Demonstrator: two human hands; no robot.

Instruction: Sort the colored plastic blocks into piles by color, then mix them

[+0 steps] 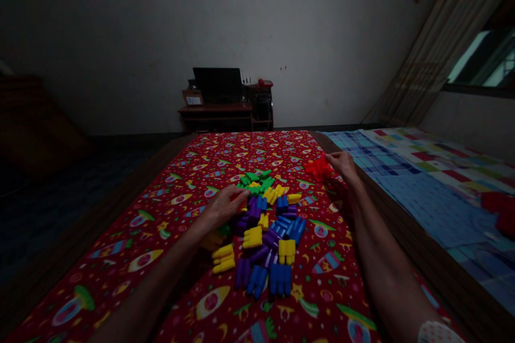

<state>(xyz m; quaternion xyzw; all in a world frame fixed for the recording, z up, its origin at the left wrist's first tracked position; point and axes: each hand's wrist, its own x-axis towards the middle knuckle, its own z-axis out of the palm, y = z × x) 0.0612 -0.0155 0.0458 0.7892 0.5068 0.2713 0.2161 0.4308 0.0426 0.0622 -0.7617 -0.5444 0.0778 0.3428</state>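
Loose plastic building blocks lie in a heap in front of me, sorted roughly by colour in places. My left hand [226,207] reaches over the heap's left side, fingers closed together beside a purple block [254,210] and the green blocks [257,181]. What its fingertips hold, if anything, is hidden. To the right, my right hand [341,164] pinches the edge of a red block [321,168] at a small red cluster. Nearer to me are yellow blocks [252,237], blue blocks [280,280] and more purple blocks [242,273].
The blocks rest on a red cloth [225,150] printed with rockets and stars. On the right lies a blue checked cloth [386,171]. Against the far wall stands a desk [219,110] with a dark monitor [218,84]. A curtain [426,48] hangs by the window.
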